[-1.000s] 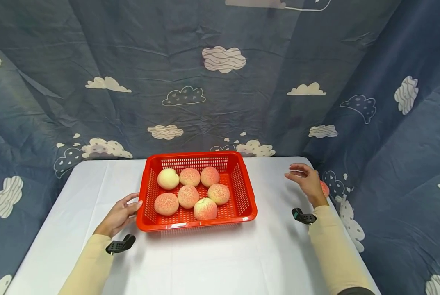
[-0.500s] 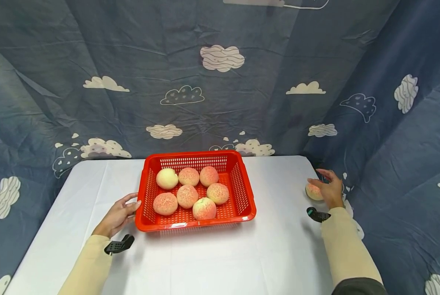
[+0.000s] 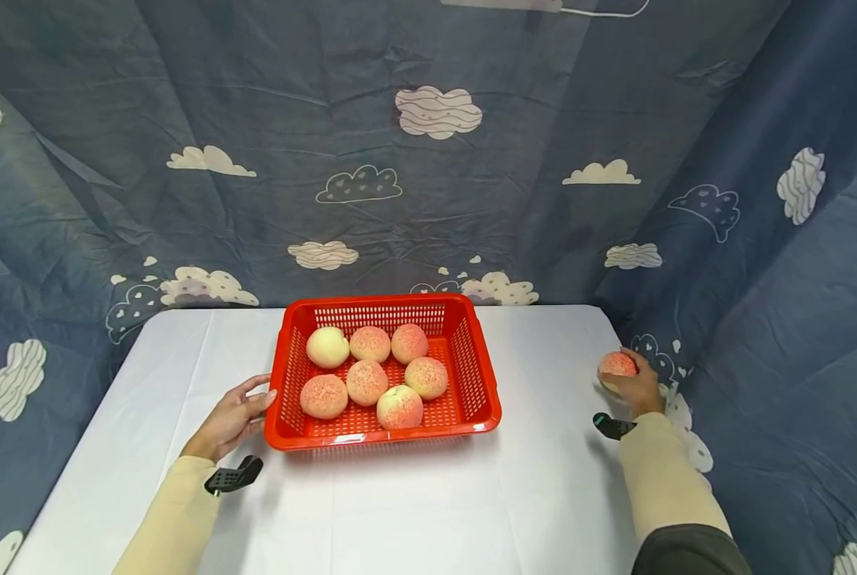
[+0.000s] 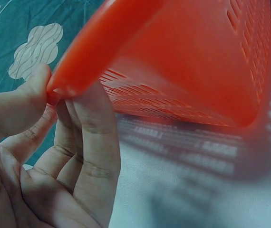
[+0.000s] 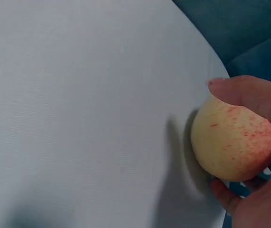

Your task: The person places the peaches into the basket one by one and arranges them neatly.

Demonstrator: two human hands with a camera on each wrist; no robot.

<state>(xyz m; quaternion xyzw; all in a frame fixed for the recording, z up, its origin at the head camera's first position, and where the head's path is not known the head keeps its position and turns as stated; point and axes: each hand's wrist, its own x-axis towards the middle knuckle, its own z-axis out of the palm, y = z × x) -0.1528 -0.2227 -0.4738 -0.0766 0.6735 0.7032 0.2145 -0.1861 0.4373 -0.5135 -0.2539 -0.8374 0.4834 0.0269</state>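
My left hand (image 3: 228,419) pinches the left rim of a red plastic basket (image 3: 471,363). In the left wrist view the thumb is on one side of the rim (image 4: 90,52) and the fingers on the other. Several peaches lie spread inside the basket, mostly pink, with one pale yellow peach (image 3: 327,348) at the back left. At the table's right edge my right hand (image 3: 644,389) grips a single peach (image 3: 617,365). The right wrist view has this yellow and red peach (image 5: 230,137) between thumb and fingers, close against the white tabletop; part of it is hidden by the hand.
A white cloth-covered table (image 3: 414,511) lies under everything. Dark blue curtains (image 3: 514,216) with cloud prints hang behind it and along its right side. The table edge (image 5: 207,45) runs close beside the right hand's peach.
My right hand moved right, then its fingers closed around the peach at the table's right edge. My left hand and the basket stayed in place.
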